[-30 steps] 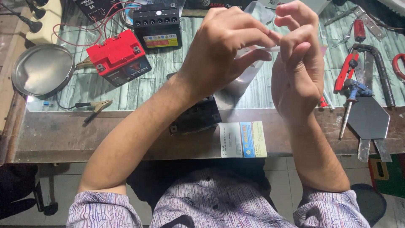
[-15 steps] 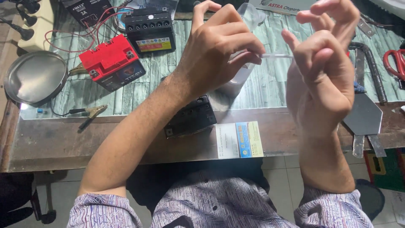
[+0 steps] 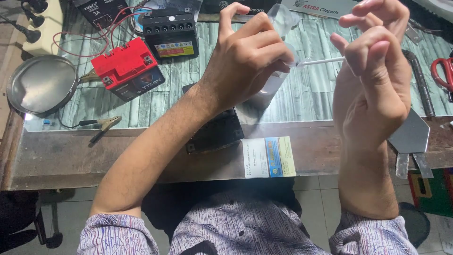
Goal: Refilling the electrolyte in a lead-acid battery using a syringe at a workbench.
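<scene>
Holding a clear plastic bottle [image 3: 271,89] in the left hand [image 3: 247,61], fingers wrapped round it, above the black battery [image 3: 214,130]; right hand [image 3: 377,80] pinches its thin white tube [image 3: 321,61]; looks light, squashy, best gripped mid-body

right hand [image 3: 377,80]: drawn apart from left hand [image 3: 250,61] | thin white tube [image 3: 323,61]: now exposed between

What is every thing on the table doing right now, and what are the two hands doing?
left hand: raised, gripping the clear bottle
right hand: raised, fingers curled at the thin white tube
clear bottle: held above the bench, tilted
thin white tube: level, spanning between the hands
red battery: on the bench, wires attached
black battery: standing upright
metal pan: lying flat
scissors: lying at the right edge
</scene>
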